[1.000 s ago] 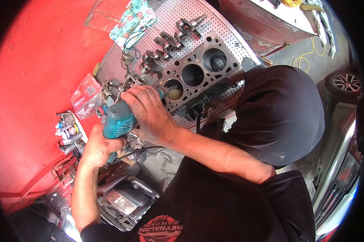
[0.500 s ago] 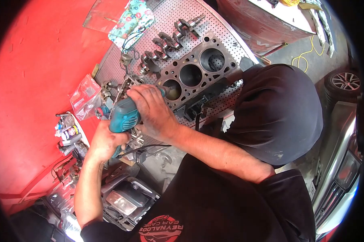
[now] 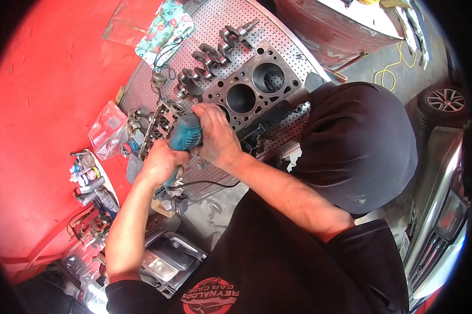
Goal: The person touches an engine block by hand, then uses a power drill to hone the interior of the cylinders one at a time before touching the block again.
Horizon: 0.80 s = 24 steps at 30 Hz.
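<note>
My left hand (image 3: 164, 163) is wrapped round the handle of a teal power drill (image 3: 185, 133). Over the front of its body, my right hand (image 3: 217, 135) is closed, hiding the chuck and whatever is fitted in it. The drill's front end points at the nearest cylinder bore of an engine block (image 3: 257, 107), and my right hand covers most of that bore. Two other bores show open in the block's flat top. Alongside it lies a crankshaft (image 3: 211, 56). A cylinder head (image 3: 160, 123) with springs sits just beyond the drill.
Everything stands on a perforated metal table (image 3: 147, 86). A floral cloth (image 3: 165, 34) and a plastic bag (image 3: 109, 128) lie towards the red panel (image 3: 47, 104). The drill's black cord (image 3: 210, 182) trails below my hands. A rounded form in black cloth (image 3: 359, 149) fills the right side.
Both hands and the drill have moved right and slightly up, closer over the engine block. The nearest bore, visible before, is now mostly behind my right hand. The whole view has shifted slightly.
</note>
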Each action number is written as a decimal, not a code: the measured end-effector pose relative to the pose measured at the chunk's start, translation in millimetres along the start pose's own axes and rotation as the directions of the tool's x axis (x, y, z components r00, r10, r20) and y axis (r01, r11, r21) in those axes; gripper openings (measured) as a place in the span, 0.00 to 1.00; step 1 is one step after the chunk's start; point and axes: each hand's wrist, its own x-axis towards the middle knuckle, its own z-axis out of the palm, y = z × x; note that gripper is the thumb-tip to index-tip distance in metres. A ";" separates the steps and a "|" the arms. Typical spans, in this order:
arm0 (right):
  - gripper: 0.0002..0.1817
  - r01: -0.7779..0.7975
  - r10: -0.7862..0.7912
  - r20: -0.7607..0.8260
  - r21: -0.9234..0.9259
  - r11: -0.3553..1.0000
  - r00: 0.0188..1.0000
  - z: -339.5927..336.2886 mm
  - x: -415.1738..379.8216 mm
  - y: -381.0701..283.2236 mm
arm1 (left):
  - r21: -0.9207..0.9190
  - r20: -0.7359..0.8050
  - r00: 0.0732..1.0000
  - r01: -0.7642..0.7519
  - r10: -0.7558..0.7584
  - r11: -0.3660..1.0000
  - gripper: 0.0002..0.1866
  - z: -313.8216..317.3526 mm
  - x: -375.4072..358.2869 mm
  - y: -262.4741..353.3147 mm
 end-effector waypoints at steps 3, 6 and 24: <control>0.55 -0.050 0.050 0.011 -0.003 0.999 0.999 -1.4 -0.6 6.5 | -0.027 0.027 1.000 -0.004 0.005 1.000 0.09 4.9 14.6 -6.5; 0.55 -0.069 0.069 0.023 -0.017 0.998 0.997 -5.3 -0.9 11.4 | -0.027 0.012 1.000 -0.024 0.024 0.999 0.08 8.8 19.7 -2.7; 0.49 0.208 -0.204 -0.079 0.050 0.977 0.976 15.2 8.3 -49.6 | -0.072 -0.050 0.995 -0.092 0.088 0.993 0.10 -35.9 -63.6 -11.3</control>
